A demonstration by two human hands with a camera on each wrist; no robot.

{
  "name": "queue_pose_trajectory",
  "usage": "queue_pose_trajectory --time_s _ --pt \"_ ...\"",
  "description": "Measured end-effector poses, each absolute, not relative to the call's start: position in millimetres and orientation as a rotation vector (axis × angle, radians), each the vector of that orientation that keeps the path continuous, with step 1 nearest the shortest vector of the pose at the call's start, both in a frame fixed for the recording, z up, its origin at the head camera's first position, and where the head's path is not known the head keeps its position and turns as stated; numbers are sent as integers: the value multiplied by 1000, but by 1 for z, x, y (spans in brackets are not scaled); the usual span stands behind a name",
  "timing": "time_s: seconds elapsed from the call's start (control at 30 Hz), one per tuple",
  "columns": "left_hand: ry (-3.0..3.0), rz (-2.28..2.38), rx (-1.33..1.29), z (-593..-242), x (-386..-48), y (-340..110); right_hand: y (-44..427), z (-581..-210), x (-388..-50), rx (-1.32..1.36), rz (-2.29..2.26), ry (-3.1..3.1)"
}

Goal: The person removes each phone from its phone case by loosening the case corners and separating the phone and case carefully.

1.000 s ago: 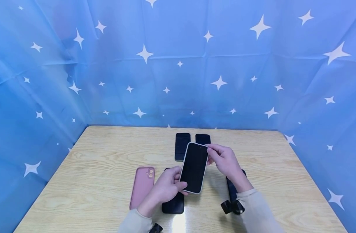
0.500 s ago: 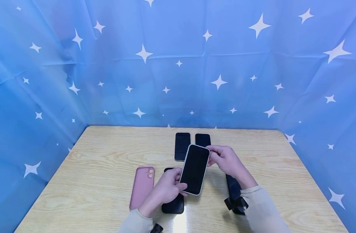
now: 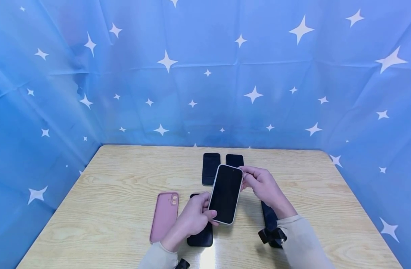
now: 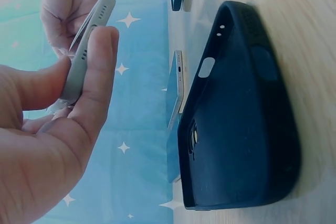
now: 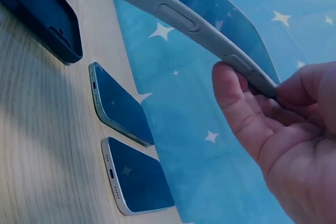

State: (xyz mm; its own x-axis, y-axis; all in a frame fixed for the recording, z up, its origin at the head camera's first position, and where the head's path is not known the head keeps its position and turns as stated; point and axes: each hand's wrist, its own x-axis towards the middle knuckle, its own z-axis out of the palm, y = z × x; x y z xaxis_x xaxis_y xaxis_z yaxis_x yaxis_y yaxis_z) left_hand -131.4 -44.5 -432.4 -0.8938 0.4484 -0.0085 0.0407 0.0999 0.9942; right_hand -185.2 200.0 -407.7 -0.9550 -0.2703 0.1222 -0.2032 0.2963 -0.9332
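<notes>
A phone (image 3: pixel 225 196) with a dark screen is held above the table, its pale grey case (image 5: pixel 157 6) around it. My left hand (image 3: pixel 193 215) pinches the lower left corner, thumb over the front edge and fingers behind. At the upper right corner, my right hand (image 3: pixel 264 186) grips the edge between thumb and fingers. The left wrist view shows a thin edge standing away from the case near the right hand; whether it is the phone or a thin sheet, I cannot tell. Beneath the left hand lies a black phone case (image 4: pixel 231 119), partly hidden in the head view.
A pink phone case (image 3: pixel 164 216) lies left of the left hand. Two phones, one at left (image 3: pixel 211 168) and one at right (image 3: pixel 234 160), lie behind the held phone. Under the right forearm is a dark, partly covered flat object (image 3: pixel 270 218). A starry blue cloth (image 3: pixel 205 86) hangs behind the table.
The right hand and the phone's upper end have shifted slightly to the right. Both hands keep their hold, and the things on the table have not moved.
</notes>
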Motion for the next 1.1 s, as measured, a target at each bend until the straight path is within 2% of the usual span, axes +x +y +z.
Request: queue_pose_trajectory --time_s 0.23,0.6,1.1 --pt "2044 1881 515 -431 -133 -44 199 -410 -186 -348 -1982 2282" --pt "1872 1952 523 -430 -133 -46 205 -424 -198 -545 -2289 1685" --pt "1914 2029 354 -430 -140 -43 184 -415 -190 -197 -2023 2232"
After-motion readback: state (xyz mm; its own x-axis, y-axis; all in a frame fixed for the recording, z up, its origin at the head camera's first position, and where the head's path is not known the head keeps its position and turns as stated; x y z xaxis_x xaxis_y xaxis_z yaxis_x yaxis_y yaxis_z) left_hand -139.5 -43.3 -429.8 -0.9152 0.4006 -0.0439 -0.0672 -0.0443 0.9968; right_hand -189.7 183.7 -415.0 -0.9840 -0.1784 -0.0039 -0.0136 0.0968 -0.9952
